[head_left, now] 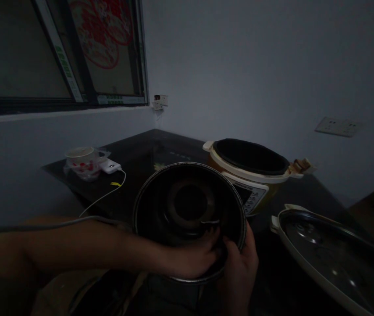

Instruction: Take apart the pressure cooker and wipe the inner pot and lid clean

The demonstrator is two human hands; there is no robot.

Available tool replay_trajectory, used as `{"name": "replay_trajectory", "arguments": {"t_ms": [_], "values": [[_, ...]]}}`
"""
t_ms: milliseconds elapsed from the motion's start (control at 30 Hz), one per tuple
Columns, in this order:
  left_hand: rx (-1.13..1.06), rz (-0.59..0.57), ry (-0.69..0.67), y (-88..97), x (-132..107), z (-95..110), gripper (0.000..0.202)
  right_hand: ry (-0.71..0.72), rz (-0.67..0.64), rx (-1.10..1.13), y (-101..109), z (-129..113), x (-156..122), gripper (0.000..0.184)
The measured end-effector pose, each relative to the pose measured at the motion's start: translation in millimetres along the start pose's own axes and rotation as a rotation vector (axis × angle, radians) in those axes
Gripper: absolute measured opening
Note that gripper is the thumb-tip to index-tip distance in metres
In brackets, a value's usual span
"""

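Note:
A dark metal inner pot [160, 206] is tilted toward me, its open mouth facing the camera. My left hand [190, 259] reaches inside it, fingers curled against the lower inner wall; what is under them is hidden in the dim light. My right hand [239, 263] grips the pot's lower right rim from outside. Behind it stands the open cooker body [255, 175], cream and orange with a control panel.
The cooker's lid [334, 259] lies upside down at the right on the dark table [140, 149]. A wrapped white cup [83, 162] and a white charger [111, 166] with its cable sit at the left. Wall sockets and a window are behind.

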State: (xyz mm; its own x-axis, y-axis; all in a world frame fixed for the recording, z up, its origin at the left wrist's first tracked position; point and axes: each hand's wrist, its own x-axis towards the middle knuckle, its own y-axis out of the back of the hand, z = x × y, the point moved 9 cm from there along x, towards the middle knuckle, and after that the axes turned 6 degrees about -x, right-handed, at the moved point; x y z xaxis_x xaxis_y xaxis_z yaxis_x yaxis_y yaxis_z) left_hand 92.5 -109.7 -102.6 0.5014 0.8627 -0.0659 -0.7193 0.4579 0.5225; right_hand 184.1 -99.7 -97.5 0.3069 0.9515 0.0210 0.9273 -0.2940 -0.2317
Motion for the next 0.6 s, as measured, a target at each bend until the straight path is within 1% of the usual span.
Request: {"name": "replay_trajectory", "arguments": {"t_ms": [100,200,233,267,367,400,467,533,600], "values": [[-0.547,0.134,0.134,1.3,12.2,0.1,0.07,0.035,-0.021,-0.031,0.9,3.0,0.3,0.051],[-0.996,0.263,0.192,7.3,18.3,6.6,0.076,0.043,-0.061,-0.021,-0.7,8.8,2.1,0.047],[-1.114,0.3,0.197,11.1,20.4,10.0,0.072,0.046,-0.068,-0.018,-1.3,9.9,2.2,0.047],[-1.22,0.333,0.196,15.7,22.8,13.8,0.064,0.052,-0.07,-0.019,-1.7,10.3,1.9,0.047],[-1.525,0.438,0.163,35.1,30.6,24.7,0.029,0.089,-0.089,-0.046,-4.8,7.4,-1.8,0.048],[-1.612,0.466,0.142,43.0,32.9,28.2,0.022,0.104,-0.094,-0.064,-5.7,5.8,-3.4,0.048],[-1.731,0.503,0.105,60.4,35.6,33.9,0.025,0.118,-0.101,-0.087,-6.7,4.4,-5.5,0.049],[-1.772,0.537,0.061,81.6,34.6,36.7,0.029,0.097,-0.085,-0.089,-4.9,6.8,-5.0,0.05],[-1.798,0.591,0.004,104.2,29.2,35.2,0.029,0.046,-0.074,-0.062,-3.2,12.2,-3.0,0.052]]}}
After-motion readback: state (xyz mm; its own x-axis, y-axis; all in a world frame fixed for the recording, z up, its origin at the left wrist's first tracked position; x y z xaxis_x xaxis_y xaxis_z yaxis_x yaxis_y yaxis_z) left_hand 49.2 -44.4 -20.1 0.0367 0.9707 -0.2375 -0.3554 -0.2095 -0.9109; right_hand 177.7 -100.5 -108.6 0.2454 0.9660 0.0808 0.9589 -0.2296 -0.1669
